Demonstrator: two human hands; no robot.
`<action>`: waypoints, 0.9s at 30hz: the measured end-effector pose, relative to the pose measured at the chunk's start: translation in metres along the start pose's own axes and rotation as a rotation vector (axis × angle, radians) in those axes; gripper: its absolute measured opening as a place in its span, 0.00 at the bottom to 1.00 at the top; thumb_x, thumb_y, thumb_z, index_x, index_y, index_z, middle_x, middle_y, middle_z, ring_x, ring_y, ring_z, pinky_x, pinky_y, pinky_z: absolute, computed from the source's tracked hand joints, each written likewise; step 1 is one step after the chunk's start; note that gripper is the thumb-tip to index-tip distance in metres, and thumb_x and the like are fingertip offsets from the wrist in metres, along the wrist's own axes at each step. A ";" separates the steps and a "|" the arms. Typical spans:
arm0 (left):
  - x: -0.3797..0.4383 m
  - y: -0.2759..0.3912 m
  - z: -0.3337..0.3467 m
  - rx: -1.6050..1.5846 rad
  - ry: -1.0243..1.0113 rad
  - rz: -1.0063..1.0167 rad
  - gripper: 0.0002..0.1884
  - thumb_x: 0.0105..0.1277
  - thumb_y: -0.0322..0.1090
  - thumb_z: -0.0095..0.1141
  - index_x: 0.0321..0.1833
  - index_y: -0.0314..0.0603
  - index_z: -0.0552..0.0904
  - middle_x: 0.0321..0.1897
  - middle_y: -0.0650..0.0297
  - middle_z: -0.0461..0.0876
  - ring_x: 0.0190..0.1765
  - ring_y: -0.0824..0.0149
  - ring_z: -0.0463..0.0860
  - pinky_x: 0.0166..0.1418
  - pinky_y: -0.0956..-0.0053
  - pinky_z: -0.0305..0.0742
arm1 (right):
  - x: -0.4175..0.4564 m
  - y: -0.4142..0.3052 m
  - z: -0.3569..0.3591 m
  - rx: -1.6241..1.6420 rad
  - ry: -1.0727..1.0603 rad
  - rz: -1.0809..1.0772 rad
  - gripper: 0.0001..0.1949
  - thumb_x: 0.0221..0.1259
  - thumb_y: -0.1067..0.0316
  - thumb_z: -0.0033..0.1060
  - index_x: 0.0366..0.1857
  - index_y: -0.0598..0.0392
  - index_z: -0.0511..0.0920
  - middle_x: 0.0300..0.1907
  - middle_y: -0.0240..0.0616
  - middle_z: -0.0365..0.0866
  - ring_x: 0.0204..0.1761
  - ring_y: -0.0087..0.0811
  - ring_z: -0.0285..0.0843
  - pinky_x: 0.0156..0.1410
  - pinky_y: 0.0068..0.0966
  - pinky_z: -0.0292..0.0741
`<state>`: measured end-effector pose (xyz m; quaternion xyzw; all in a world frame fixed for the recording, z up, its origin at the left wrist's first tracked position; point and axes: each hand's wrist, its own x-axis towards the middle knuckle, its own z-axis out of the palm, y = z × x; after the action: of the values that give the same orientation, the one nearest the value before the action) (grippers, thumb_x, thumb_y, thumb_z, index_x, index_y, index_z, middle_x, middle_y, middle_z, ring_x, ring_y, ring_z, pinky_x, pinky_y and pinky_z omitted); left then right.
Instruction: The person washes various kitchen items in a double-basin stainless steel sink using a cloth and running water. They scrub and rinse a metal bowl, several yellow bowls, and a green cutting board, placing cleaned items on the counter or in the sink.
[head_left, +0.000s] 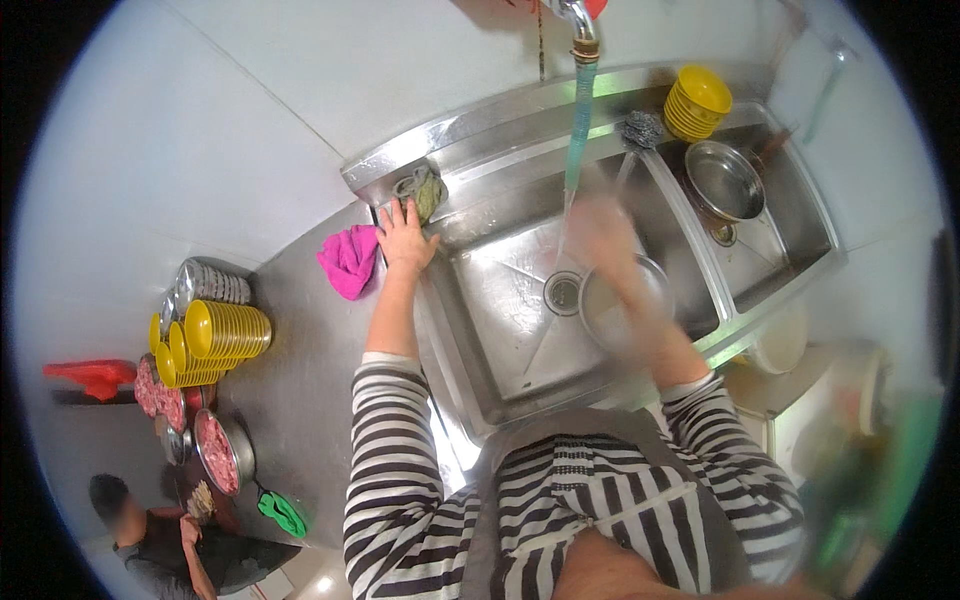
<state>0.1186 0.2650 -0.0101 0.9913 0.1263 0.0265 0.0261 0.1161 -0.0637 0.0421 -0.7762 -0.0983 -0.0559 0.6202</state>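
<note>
My left hand (406, 241) reaches, fingers spread, to the sink's left rim. Its fingertips touch or lie just in front of a crumpled olive-green cloth (429, 196), and a pink cloth (349, 262) lies beside it on the counter. My right hand (604, 231) is blurred, over the large basin near the water running from a green hose (580, 127); whether it holds anything cannot be told. Below that forearm a round metal bowl (600, 311) rests in the basin (502, 330), close to the drain (563, 292).
Yellow bowls (695, 101) and a steel-wool scourer (643, 130) sit on the back ledge. The right basin holds a metal pot (724, 181). On the left counter are stacked yellow bowls (232, 330), a bowl of raw meat (217, 452) and a green cloth (283, 513). Another person (154, 559) stands beyond.
</note>
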 end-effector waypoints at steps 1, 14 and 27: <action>-0.004 0.002 0.003 0.013 0.085 0.009 0.43 0.52 0.48 0.64 0.70 0.49 0.58 0.71 0.48 0.48 0.72 0.44 0.49 0.70 0.47 0.52 | 0.024 -0.035 -0.013 -0.026 0.160 -0.193 0.06 0.62 0.70 0.53 0.40 0.58 0.76 0.35 0.34 0.78 0.39 0.23 0.75 0.44 0.23 0.73; -0.123 0.097 0.087 -0.204 -0.143 0.257 0.23 0.52 0.39 0.61 0.51 0.36 0.78 0.66 0.43 0.59 0.71 0.47 0.53 0.72 0.51 0.49 | 0.117 -0.230 -0.053 -0.540 0.352 -1.035 0.12 0.59 0.72 0.47 0.44 0.65 0.73 0.35 0.54 0.77 0.37 0.51 0.76 0.43 0.37 0.73; -0.145 0.144 0.215 -0.458 -0.501 0.095 0.15 0.52 0.39 0.56 0.40 0.41 0.85 0.42 0.50 0.82 0.45 0.52 0.81 0.50 0.65 0.75 | 0.078 -0.160 -0.076 -0.354 0.147 -0.575 0.16 0.62 0.70 0.52 0.53 0.60 0.72 0.40 0.46 0.80 0.41 0.34 0.77 0.47 0.29 0.74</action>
<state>0.0269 0.0793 -0.2230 0.9401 0.0604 -0.1891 0.2770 0.1596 -0.0969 0.2275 -0.8063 -0.2567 -0.3005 0.4401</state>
